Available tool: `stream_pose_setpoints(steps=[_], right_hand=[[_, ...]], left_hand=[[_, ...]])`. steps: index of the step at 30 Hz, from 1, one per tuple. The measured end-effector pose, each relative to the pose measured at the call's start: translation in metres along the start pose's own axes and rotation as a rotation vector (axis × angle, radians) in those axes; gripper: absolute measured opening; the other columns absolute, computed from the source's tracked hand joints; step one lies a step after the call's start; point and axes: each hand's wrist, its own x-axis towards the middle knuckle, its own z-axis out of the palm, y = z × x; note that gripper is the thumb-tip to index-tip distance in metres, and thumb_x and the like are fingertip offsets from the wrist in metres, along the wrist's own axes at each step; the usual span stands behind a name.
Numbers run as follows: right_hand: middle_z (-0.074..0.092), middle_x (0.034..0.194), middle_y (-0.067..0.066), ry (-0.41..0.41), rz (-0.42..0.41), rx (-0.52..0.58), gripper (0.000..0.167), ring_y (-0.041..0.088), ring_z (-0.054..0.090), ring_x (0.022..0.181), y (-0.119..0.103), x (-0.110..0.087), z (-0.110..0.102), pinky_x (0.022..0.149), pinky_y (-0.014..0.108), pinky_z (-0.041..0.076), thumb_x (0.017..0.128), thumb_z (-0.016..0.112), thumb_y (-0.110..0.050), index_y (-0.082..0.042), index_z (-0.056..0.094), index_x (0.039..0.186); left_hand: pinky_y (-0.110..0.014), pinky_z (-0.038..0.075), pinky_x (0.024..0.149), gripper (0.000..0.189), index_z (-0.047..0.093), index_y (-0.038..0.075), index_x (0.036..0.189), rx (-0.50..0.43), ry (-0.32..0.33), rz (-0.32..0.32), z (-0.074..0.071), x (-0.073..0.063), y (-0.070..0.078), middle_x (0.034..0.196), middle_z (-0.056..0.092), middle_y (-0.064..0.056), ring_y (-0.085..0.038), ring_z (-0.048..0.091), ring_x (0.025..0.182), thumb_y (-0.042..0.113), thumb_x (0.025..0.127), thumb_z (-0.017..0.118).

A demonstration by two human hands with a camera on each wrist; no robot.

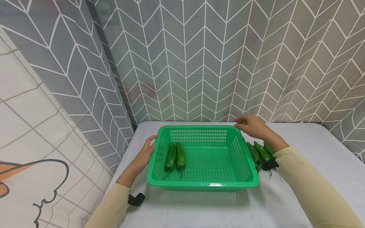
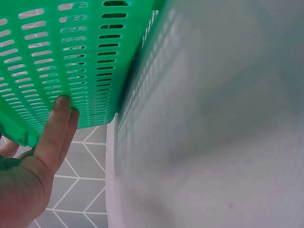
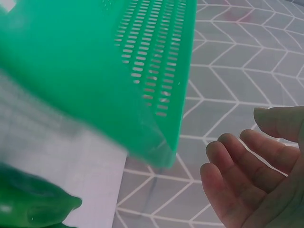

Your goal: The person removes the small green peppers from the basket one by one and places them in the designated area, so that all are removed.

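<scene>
A green plastic basket [image 1: 203, 186] with slotted walls sits on the table. Two long green chili peppers [image 1: 181, 156] lie side by side in its left part, stems toward me. At its left side my left hand [image 1: 144, 158] holds the rim, with fingers against the outer wall in the left wrist view. Past the far right corner, my right hand [image 1: 253, 126] is raised with loosely bent fingers and nothing in them. The right wrist view shows a gap between that hand [image 3: 256, 175] and the basket. More green peppers [image 1: 261, 151] lie beside the basket's right wall, partly behind the right wrist.
A white cloth covers the table [image 1: 310, 149]. Behind its far edge hangs a grey curtain [image 1: 198, 59] with a white chevron pattern. To the left is a white tile-patterned sheet [image 1: 44, 125] with a cartoon drawing.
</scene>
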Motion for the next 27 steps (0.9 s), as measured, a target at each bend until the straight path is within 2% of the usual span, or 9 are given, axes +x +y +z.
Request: stream_pose_setpoints(steps=[7, 17, 27], right_hand=[[0.066, 0.118, 0.029, -0.002, -0.042, -0.009, 0.036, 0.047, 0.061, 0.111, -0.012, 0.011, 0.006, 0.09, 0.059, 0.049, 0.104, 0.057, -0.016, 0.01, 0.061, 0.128], [0.068, 0.115, 0.026, -0.02, -0.102, 0.048, 0.035, 0.043, 0.064, 0.107, -0.03, 0.031, 0.024, 0.089, 0.056, 0.05, 0.102, 0.06, -0.014, 0.01, 0.063, 0.126], [0.069, 0.113, 0.024, -0.078, -0.126, 0.104, 0.035, 0.037, 0.067, 0.101, -0.044, 0.044, 0.047, 0.085, 0.05, 0.053, 0.102, 0.06, -0.013, 0.01, 0.062, 0.128]], left_hand=[[-0.055, 0.021, 0.113, 0.045, 0.022, 0.018, 0.159, 0.018, 0.011, -0.01, -0.001, -0.001, 0.0, 0.144, 0.037, -0.02, -0.034, 0.033, 0.136, 0.024, 0.114, 0.024], [-0.054, 0.024, 0.111, 0.045, 0.022, 0.017, 0.159, 0.006, -0.001, 0.012, -0.002, 0.0, 0.0, 0.142, 0.039, -0.02, -0.034, 0.036, 0.132, 0.024, 0.114, 0.024], [-0.057, 0.019, 0.114, 0.045, 0.022, 0.019, 0.159, 0.015, -0.003, 0.002, -0.001, -0.001, 0.002, 0.147, 0.035, -0.019, -0.033, 0.029, 0.139, 0.026, 0.114, 0.024]])
